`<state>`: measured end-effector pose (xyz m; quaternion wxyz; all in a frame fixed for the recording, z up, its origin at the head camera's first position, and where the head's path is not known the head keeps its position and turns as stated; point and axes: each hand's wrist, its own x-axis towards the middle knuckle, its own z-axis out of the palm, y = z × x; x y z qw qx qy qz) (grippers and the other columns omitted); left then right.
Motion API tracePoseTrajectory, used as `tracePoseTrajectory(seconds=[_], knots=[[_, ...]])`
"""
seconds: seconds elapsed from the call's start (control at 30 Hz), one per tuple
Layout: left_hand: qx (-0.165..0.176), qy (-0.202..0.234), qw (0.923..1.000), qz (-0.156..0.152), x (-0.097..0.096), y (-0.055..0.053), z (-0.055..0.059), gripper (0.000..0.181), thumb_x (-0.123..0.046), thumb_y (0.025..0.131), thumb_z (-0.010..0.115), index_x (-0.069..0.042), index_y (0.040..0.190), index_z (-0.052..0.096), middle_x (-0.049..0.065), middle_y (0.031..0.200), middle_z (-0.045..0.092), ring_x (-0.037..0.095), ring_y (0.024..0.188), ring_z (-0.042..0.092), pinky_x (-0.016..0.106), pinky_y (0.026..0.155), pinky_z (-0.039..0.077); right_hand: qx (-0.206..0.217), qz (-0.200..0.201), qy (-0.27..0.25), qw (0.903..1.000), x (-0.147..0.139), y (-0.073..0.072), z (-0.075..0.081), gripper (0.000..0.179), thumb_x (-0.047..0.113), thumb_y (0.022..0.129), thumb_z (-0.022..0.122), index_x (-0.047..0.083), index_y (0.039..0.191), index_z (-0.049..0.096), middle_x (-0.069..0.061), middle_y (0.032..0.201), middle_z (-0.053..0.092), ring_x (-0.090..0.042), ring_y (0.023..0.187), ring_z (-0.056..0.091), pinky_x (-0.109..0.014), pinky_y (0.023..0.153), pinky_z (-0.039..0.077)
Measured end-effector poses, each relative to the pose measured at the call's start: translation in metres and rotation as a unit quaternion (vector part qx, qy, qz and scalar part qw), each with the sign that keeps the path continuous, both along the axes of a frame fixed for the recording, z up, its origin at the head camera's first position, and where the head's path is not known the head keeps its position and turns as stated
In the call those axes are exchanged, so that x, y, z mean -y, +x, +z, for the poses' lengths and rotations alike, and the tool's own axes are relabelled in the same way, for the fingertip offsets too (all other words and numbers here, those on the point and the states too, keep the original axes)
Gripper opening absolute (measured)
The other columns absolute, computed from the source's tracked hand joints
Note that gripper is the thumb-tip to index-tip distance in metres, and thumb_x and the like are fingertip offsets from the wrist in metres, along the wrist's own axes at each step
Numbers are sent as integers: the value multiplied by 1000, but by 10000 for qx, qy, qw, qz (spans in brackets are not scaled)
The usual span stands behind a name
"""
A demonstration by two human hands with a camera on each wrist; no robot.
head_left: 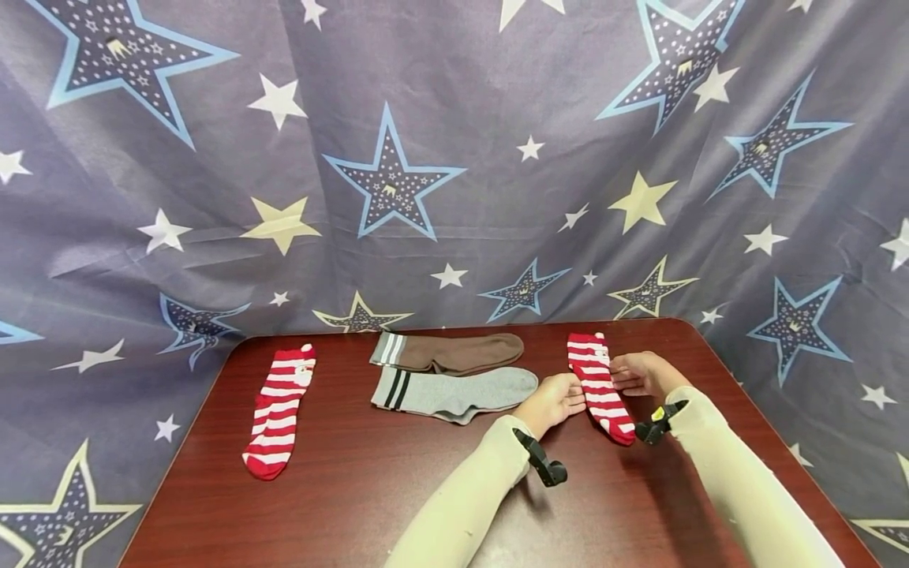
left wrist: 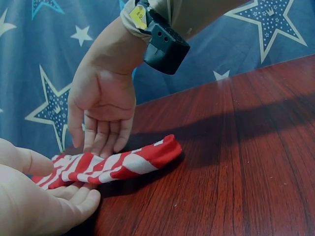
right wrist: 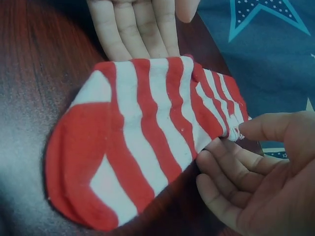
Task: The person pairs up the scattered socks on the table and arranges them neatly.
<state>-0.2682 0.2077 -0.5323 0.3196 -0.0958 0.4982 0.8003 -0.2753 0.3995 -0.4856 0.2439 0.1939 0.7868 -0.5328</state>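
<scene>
A red-and-white striped sock (head_left: 600,386) lies flat on the dark red table (head_left: 398,489), right of centre. My left hand (head_left: 557,398) is at its left edge, fingers straight, fingertips (right wrist: 138,34) touching the sock (right wrist: 142,142). My right hand (head_left: 635,372) is at its right edge. In the left wrist view the right hand's fingers (left wrist: 101,140) point down onto the sock (left wrist: 113,164), and the left hand (left wrist: 39,196) lies beside it. The right hand's thumb (right wrist: 266,130) is close to the sock's cuff; neither hand plainly grips it.
A matching striped sock (head_left: 280,410) lies at the table's left. A brown sock (head_left: 454,353) and a grey sock (head_left: 454,392) lie side by side in the middle. A star-patterned cloth (head_left: 426,158) hangs behind and around the table.
</scene>
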Motion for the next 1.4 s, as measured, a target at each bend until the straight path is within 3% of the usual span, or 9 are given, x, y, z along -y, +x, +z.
tracePoseTrajectory(seconds=[0.33, 0.57, 0.63, 0.87, 1.07, 1.27, 1.4], knots=[[93, -19, 9999, 80, 0, -2, -2, 39, 1, 91, 47, 16, 126, 53, 32, 135, 58, 44, 132, 55, 51, 116, 43, -22, 25, -196, 9998, 6, -3, -2, 47, 19, 105, 41, -14, 138, 43, -2, 94, 69, -14, 89, 65, -50, 113, 46], [63, 59, 9999, 91, 1, -4, -4, 40, 3, 90, 46, 16, 127, 55, 32, 135, 59, 42, 131, 57, 51, 115, 45, 55, 84, -474, 9988, 9, -3, -8, 59, 26, 106, 37, -17, 147, 30, -26, 132, 54, -31, 119, 56, -49, 115, 44], [48, 102, 9999, 113, 2, -5, -4, 39, 3, 90, 45, 16, 126, 56, 32, 135, 60, 42, 130, 58, 50, 115, 45, 80, 53, -539, 9985, 11, -3, -10, 58, 27, 107, 37, -16, 146, 30, -28, 136, 51, -33, 121, 55, -49, 113, 45], [-34, 308, 9995, -60, 6, -6, -1, 40, 2, 95, 42, 16, 130, 54, 31, 140, 57, 41, 134, 55, 50, 117, 43, 101, -20, -762, 9970, 14, -1, -10, 55, 29, 107, 42, -12, 143, 35, -9, 113, 65, -24, 105, 61, -44, 104, 50], [-78, 310, 9995, 14, 6, -9, 1, 42, 3, 93, 42, 15, 132, 52, 32, 140, 56, 43, 135, 53, 51, 117, 42, 11, 2, -992, 9951, 17, 1, -8, 55, 27, 106, 50, -11, 144, 37, 3, 99, 69, -15, 95, 65, -42, 103, 50], [-239, 404, 9988, 118, 3, -26, -14, 37, 4, 89, 50, 13, 123, 59, 28, 125, 66, 37, 120, 65, 50, 107, 52, -17, -74, -1272, 9918, 22, -1, -4, 50, 22, 106, 51, -11, 142, 39, 5, 95, 71, -12, 91, 67, -33, 90, 56], [-177, 326, 9990, 259, 6, -27, -7, 37, 5, 89, 50, 13, 124, 59, 30, 127, 66, 39, 121, 64, 51, 107, 52, 29, -113, -1550, 9878, 27, -2, -2, 44, 24, 105, 51, -7, 135, 42, 7, 91, 70, -12, 91, 65, -28, 85, 54]])
